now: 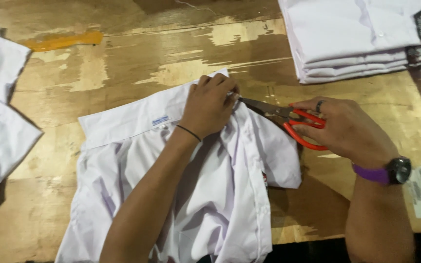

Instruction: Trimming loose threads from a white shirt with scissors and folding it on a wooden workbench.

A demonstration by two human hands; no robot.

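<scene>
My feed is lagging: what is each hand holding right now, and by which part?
Left hand pinches the white shirt at its collar end. Right hand holds the scissors by the orange handle loops.

A white shirt (220, 195) lies crumpled, collar up, at lower centre; orange-handled scissors (288, 122) point left at its collar edge

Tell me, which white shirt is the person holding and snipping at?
The spread-out shirt in the middle: the left hand pinches its collar and the scissors in the right hand point at it. The folded stack lies untouched.
</scene>
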